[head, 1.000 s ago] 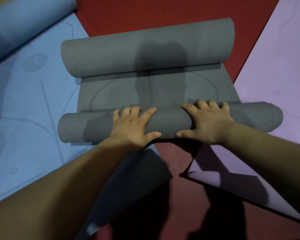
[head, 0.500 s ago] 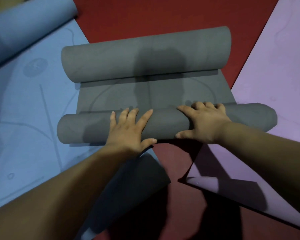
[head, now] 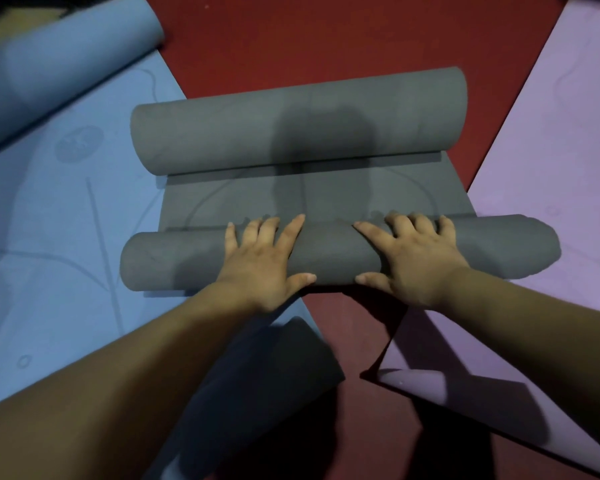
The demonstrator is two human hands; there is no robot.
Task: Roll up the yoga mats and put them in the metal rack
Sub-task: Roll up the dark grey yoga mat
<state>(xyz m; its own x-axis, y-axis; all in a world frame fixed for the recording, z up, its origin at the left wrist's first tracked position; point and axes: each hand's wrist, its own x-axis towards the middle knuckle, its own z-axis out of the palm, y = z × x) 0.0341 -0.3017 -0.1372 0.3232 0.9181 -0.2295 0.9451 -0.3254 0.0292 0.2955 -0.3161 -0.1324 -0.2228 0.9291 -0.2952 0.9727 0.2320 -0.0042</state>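
My left hand (head: 260, 268) and right hand (head: 420, 265) lie side by side on the near roll (head: 174, 265) of a grey yoga mat (head: 229, 202), palms down and pressing, grasping nothing. The fingers of both are spread and reach over the top of the roll, the thumbs point at each other along its near side, and a short stretch of roll shows between the two hands. The roll runs from left to right across the view, its right end a little blurred. Beyond my fingertips a short flat stretch of the same mat lies open on the ground, and past it the mat's other end is wound into a thicker far roll (head: 222, 133), which lies roughly parallel to the near one. The grey mat overlaps a blue mat (head: 49, 237) on the left, whose far end is also curled up. A purple mat (head: 551, 150) spreads out on the right, its near corner turned up. All three mats lie on a red floor (head: 326, 36), which shows in the wedges between them.
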